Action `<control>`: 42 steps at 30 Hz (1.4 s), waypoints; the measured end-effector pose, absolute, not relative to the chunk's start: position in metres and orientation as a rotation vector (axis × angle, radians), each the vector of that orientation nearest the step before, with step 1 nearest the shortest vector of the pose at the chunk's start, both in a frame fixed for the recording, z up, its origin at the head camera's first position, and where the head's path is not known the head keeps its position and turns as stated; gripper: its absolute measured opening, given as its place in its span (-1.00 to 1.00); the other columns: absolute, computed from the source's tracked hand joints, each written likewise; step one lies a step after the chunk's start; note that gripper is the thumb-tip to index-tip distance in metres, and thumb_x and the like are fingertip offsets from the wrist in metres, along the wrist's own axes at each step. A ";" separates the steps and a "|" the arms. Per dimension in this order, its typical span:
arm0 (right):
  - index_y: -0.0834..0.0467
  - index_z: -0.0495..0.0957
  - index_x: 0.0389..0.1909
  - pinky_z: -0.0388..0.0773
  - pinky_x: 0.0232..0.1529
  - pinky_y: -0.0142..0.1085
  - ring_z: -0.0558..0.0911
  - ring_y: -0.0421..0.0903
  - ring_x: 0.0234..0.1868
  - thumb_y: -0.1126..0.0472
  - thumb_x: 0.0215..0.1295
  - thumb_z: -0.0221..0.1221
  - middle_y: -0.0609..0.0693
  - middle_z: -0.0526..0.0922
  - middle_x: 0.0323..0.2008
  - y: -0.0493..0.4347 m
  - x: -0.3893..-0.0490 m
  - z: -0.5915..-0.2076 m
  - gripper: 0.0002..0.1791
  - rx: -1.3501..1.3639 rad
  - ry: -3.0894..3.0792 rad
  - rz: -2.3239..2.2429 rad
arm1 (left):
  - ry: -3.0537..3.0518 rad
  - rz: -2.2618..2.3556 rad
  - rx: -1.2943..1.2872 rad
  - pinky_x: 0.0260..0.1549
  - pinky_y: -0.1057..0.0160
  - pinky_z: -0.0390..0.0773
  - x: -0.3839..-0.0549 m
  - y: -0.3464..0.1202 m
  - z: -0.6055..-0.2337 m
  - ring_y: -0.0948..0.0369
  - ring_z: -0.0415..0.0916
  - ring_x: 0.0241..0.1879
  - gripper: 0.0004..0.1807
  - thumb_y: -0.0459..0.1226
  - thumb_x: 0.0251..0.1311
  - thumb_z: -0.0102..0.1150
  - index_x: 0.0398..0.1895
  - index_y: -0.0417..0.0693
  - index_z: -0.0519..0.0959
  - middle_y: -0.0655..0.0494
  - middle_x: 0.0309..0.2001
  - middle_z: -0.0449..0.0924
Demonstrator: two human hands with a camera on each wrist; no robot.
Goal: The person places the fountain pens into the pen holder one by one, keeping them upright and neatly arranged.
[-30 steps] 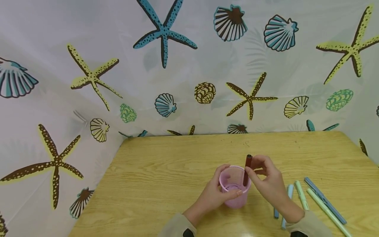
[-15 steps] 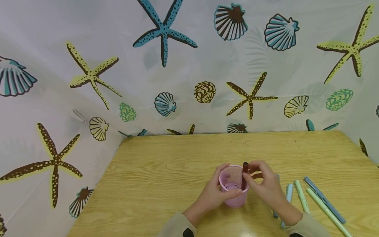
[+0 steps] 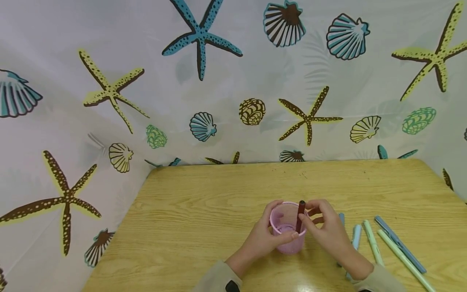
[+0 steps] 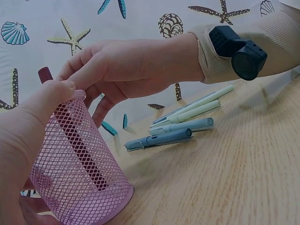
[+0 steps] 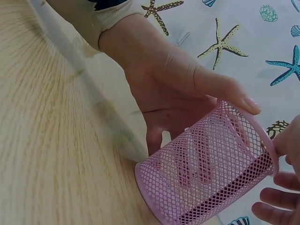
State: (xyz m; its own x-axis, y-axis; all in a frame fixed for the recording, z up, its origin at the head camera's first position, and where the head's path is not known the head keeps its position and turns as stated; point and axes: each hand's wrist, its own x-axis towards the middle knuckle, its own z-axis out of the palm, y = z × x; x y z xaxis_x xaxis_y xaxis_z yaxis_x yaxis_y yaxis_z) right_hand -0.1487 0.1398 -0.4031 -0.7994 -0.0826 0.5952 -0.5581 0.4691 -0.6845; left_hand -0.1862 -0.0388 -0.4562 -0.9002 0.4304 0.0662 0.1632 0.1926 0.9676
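Observation:
My left hand (image 3: 264, 235) grips a pink mesh pen holder (image 3: 292, 245) round its side, thumb over the near rim. The pen holder stands on the table in the head view. Inside it leans a dark red pen (image 3: 300, 215), its top sticking out above the right rim. Through the mesh in the left wrist view, the pen's lower end (image 4: 96, 176) shows near the bottom. My right hand (image 3: 328, 231) is at the rim beside the pen, fingers loosely bent, with a small gap between fingertips and pen top in the left wrist view.
To the right lie several pens: a light blue pen (image 3: 356, 237), a light green pen (image 3: 372, 241), a longer pale green pen (image 3: 405, 257), a blue pen (image 3: 399, 243), and a dark blue pen (image 3: 341, 218) partly behind my right hand. A shell-patterned cloth (image 3: 226, 81) borders the wooden table (image 3: 197, 202).
My right hand has lowered the dark red pen into the pen holder and its fingers have come off it. The pen's tilt has shifted slightly. My left hand keeps its grip.

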 end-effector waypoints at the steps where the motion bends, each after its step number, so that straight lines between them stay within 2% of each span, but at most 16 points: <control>1: 0.41 0.43 -0.23 0.57 -0.42 -0.29 0.55 0.07 -0.33 0.57 0.01 0.25 0.21 0.51 -0.28 0.141 -0.149 -0.405 -0.72 0.532 -2.235 1.294 | 2.254 1.774 0.569 -0.05 0.13 0.45 -0.186 -0.039 -0.456 0.09 0.33 0.15 -0.15 -0.03 -0.02 0.38 0.30 0.50 0.09 0.06 0.18 0.33; 10: 0.34 0.43 -0.15 0.57 -0.38 -0.32 0.55 -0.04 -0.27 0.49 0.06 0.27 0.12 0.52 -0.20 0.157 -0.162 -0.435 -0.68 0.548 -2.230 1.261 | 2.267 1.773 0.576 -0.04 0.10 0.45 -0.185 -0.039 -0.455 0.10 0.34 0.15 -0.15 -0.03 -0.03 0.38 0.30 0.54 0.09 0.05 0.18 0.33; 18: 0.27 0.44 -0.13 0.56 -0.37 -0.32 0.55 -0.09 -0.27 0.43 0.10 0.27 -0.02 0.53 -0.20 0.168 -0.161 -0.436 -0.69 0.499 -2.263 1.208 | 2.294 1.766 0.577 -0.06 0.14 0.45 -0.186 -0.039 -0.456 0.10 0.35 0.14 -0.15 -0.03 -0.03 0.39 0.29 0.56 0.09 0.08 0.17 0.35; 27: 0.27 0.46 -0.15 0.53 -0.39 -0.38 0.52 -0.22 -0.29 0.43 0.11 0.25 -0.04 0.53 -0.22 0.184 -0.158 -0.439 -0.72 0.435 -2.292 1.163 | 2.262 1.783 0.591 -0.08 0.17 0.46 -0.186 -0.039 -0.455 0.09 0.34 0.16 -0.15 -0.04 -0.03 0.38 0.29 0.56 0.09 0.07 0.18 0.34; 42: 0.24 0.48 -0.15 0.50 -0.39 -0.47 0.50 -0.31 -0.28 0.38 0.19 0.21 0.01 0.55 -0.23 0.209 -0.151 -0.438 -0.79 0.328 -2.314 1.166 | 2.244 1.801 0.593 -0.04 0.13 0.45 -0.186 -0.039 -0.458 0.08 0.34 0.16 -0.14 -0.06 -0.03 0.39 0.30 0.51 0.10 0.06 0.19 0.33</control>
